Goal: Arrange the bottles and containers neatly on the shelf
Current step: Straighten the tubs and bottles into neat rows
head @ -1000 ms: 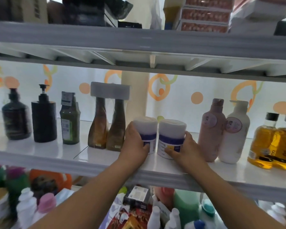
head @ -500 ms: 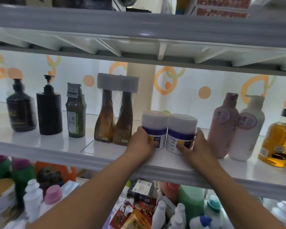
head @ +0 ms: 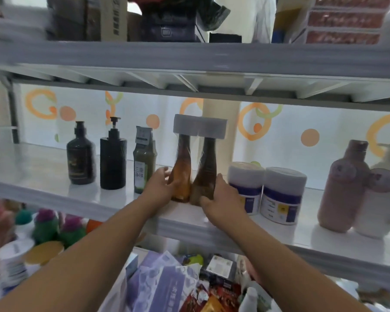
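Note:
Two brown bottles joined by a white band at the top stand in the middle of the white shelf (head: 43, 194). My left hand (head: 159, 189) grips the base of the left brown bottle (head: 181, 172). The base of the right brown bottle (head: 206, 167) is gripped by my right hand (head: 222, 199). Just right of them stand two white jars with purple labels (head: 266, 190), untouched. A pink bottle (head: 341, 188) and a white bottle (head: 378, 199) stand further right. Left of my hands are a green bottle (head: 144, 165), a black pump bottle (head: 113, 161) and a dark round pump bottle (head: 81, 156).
The upper shelf (head: 189, 57) hangs low overhead, loaded with boxes. Below the shelf edge lies a cluttered heap of packets, small bottles and tubs (head: 178, 280). Green and purple capped bottles (head: 54, 226) sit at lower left.
Both hands let go of the two white jars and moved left onto the pair of brown bottles. The view shifted left and down.

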